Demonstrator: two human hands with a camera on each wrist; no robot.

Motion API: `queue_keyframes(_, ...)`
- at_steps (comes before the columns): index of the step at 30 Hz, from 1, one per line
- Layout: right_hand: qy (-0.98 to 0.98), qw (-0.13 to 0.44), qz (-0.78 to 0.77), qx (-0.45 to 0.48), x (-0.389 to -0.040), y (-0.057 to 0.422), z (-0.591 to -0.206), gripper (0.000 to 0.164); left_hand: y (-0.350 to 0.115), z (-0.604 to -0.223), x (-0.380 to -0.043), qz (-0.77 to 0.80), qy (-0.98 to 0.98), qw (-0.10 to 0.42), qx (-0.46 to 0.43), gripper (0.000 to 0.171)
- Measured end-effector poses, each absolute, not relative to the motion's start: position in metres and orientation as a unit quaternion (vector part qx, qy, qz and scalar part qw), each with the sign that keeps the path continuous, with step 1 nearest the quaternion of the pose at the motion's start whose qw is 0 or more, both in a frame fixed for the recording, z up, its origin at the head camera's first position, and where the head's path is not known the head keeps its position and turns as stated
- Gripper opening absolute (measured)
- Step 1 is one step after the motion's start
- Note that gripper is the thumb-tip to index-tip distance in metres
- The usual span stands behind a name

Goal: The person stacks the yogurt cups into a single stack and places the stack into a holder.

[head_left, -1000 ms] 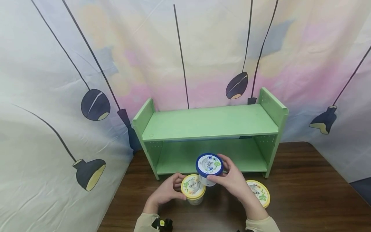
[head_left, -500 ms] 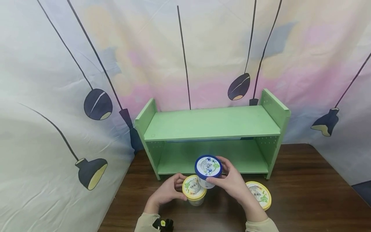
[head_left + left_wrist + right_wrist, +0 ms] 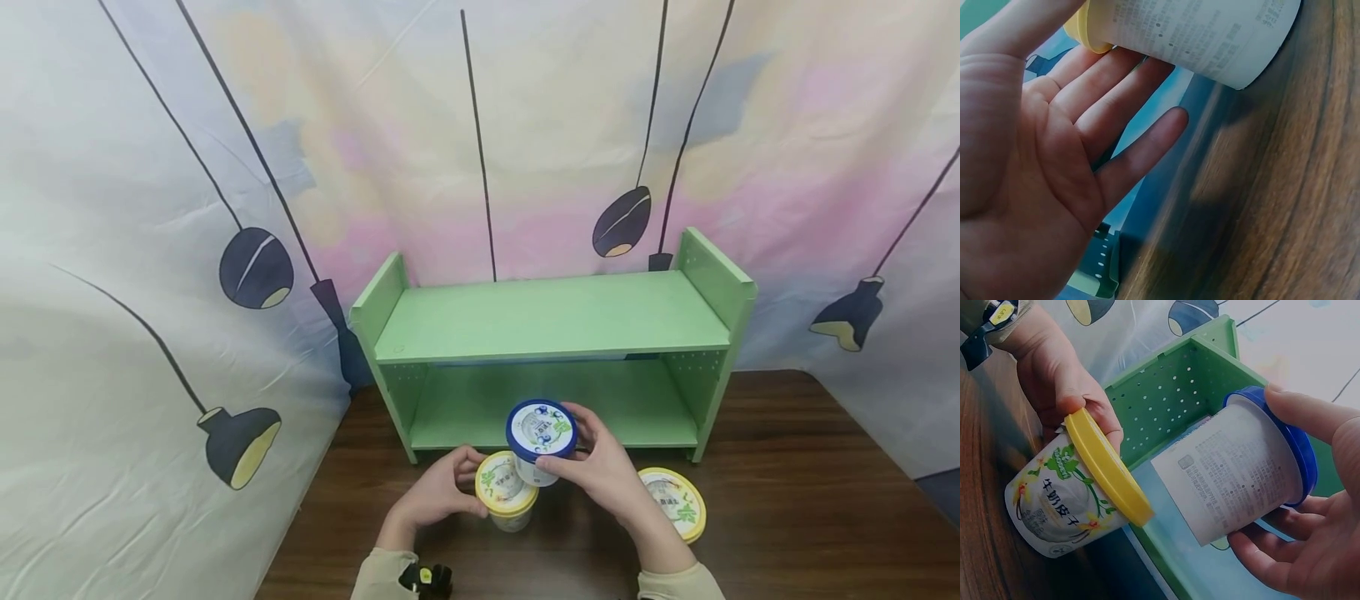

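Note:
A white tub with a yellow lid (image 3: 507, 483) stands near the front of the shelf, its printed side (image 3: 1066, 500) facing the right wrist camera. My left hand (image 3: 437, 497) holds it around the lid, thumb on the near side and fingers behind; the little finger (image 3: 1150, 147) sticks out free in the left wrist view. Raised just behind and to its right is a tub with a blue lid (image 3: 542, 429), which my right hand (image 3: 603, 467) grips between thumb and fingers by the lid and side. Its base overlaps the yellow lid in the head view.
Another yellow-lidded tub (image 3: 675, 503) stands on the table to the right, partly behind the right forearm. A green two-tier shelf (image 3: 555, 317) with perforated side panels stands behind the hands. The brown wooden table (image 3: 795, 492) reaches back to a patterned cloth backdrop (image 3: 555, 108).
The head view has shifted slightly. Both hands keep their grips, and the two tubs hold nearly the same places relative to each other.

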State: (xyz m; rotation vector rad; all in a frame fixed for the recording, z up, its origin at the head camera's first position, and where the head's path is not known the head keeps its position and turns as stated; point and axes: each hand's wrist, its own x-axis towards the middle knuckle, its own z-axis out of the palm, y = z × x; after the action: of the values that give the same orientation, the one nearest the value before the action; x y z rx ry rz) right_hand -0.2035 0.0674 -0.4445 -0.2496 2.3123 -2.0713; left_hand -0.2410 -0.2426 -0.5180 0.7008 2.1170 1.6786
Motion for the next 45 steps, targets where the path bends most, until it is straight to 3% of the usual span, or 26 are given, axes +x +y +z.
queue_keyframes(45,0.741,0.041,-0.658,-0.13,-0.197,0.042,-0.455,0.095,-0.241,-0.517,-0.241,0.596,0.737,0.195,0.252,0.06)
